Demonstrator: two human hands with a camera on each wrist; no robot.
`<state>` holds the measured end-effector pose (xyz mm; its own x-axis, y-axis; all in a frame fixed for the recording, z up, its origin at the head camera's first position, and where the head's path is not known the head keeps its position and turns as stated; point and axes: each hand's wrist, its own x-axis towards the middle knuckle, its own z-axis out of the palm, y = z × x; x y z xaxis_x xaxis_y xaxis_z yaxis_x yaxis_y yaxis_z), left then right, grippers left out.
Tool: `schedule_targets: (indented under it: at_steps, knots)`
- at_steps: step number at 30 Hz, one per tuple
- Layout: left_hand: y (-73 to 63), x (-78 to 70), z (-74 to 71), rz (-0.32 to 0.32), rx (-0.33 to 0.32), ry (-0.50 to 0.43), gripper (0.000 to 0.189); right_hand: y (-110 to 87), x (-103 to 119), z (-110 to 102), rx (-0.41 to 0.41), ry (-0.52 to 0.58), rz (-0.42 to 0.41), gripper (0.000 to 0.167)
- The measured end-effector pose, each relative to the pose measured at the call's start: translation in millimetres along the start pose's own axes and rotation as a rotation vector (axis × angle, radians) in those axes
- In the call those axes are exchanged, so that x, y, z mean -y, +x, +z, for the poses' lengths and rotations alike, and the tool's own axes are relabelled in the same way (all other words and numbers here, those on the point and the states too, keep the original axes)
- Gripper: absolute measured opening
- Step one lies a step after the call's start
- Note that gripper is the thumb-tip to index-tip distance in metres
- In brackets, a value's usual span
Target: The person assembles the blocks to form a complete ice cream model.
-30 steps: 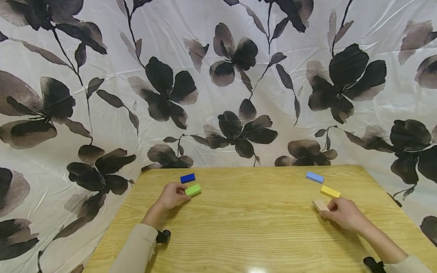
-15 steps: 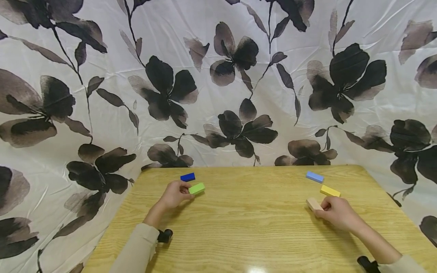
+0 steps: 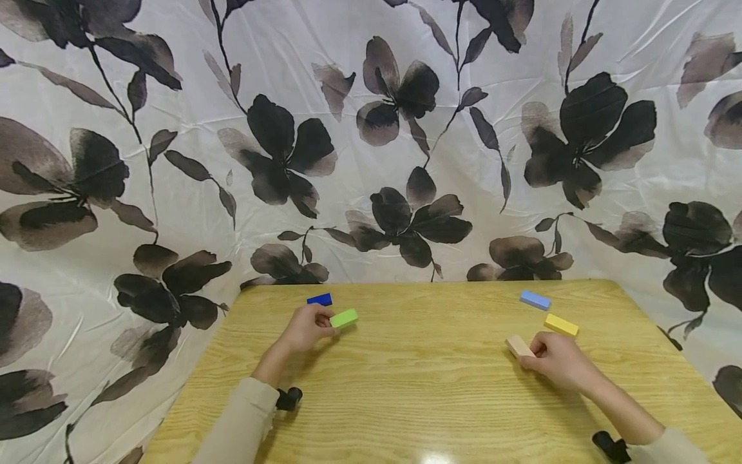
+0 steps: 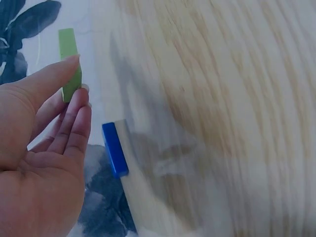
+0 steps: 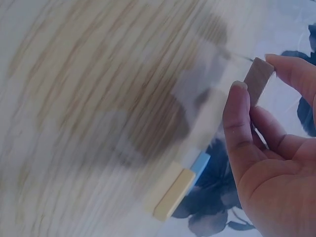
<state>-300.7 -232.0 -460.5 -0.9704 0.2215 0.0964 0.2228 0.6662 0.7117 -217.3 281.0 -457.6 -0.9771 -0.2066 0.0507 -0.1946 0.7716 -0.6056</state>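
Between thumb and fingers, my left hand (image 3: pixel 308 327) pinches a lime-green block (image 3: pixel 344 318), seen again as a green block (image 4: pixel 74 81) in the left wrist view. A dark blue block (image 3: pixel 319 299) lies behind that hand, partly hidden by it in the head view. My right hand (image 3: pixel 561 362) grips a pale wooden block (image 3: pixel 519 347) by its near end. In the right wrist view the wooden block (image 5: pixel 258 79) sits between thumb and fingertips. Behind the right hand lie a yellow block (image 3: pixel 561 325) and a light blue block (image 3: pixel 535 300).
Everything is over a light wood-grain table (image 3: pixel 417 386). A white curtain with dark flowers (image 3: pixel 406 129) hangs along its far edge and sides. Black wrist straps (image 3: pixel 288 399) show at both sleeves.
The left hand has moved right with the lime-green block, away from the dark blue one. The right hand has carried the wooden block left. The other blocks have stayed put.
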Motion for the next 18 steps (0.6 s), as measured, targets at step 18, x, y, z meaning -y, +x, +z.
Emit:
schedule_targets:
  at_steps: [18]
  knots:
    - [10.8, -20.7, 15.0, 0.042, 0.023, -0.021, 0.033, 11.0, 15.2, 12.4, 0.003, 0.016, -0.030, 0.023]
